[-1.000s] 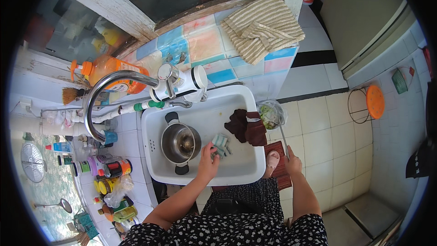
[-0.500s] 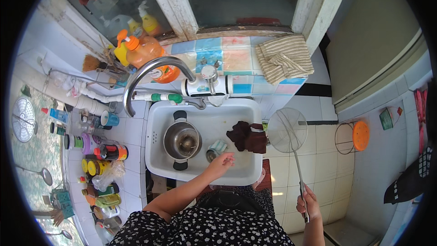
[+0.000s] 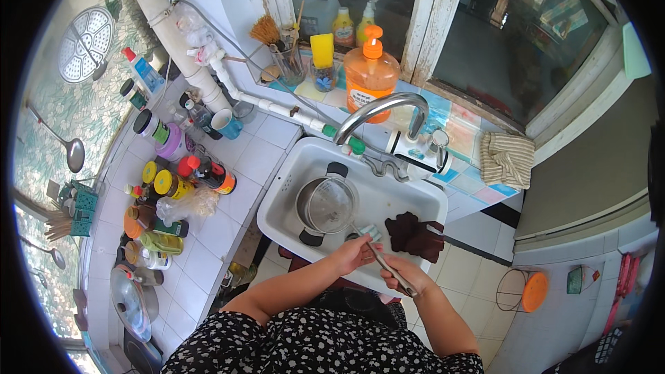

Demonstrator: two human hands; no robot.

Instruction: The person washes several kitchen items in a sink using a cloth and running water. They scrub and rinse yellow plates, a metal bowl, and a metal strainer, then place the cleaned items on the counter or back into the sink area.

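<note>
My right hand point(image 3: 407, 274) is closed around the handle of a long-handled mesh skimmer point(image 3: 331, 206). The skimmer's round head lies over the steel pot point(image 3: 303, 216), covering much of its mouth. Close beside the upper handle is my left hand point(image 3: 355, 253), its fingers loosely apart; whether they touch the handle is hard to make out. The pot has dark side grips and stands in the left part of the white sink point(image 3: 433, 202). A pale green item point(image 3: 372, 231), partly hidden by my left hand, lies in the sink. To its right, a dark maroon cloth point(image 3: 413, 237) hangs partly over the rim.
The curved faucet point(image 3: 388, 100) arches above the sink. Behind it stand an orange pump bottle point(image 3: 372, 76) and a glass of brushes point(image 3: 287, 66). A striped cloth point(image 3: 508, 159) lies on the ledge. Several bottles and jars point(image 3: 170, 183) crowd the left counter.
The skimmer has swung from the right of the sink to over the pot. My right hand has come in beside my left. The view has turned toward the left.
</note>
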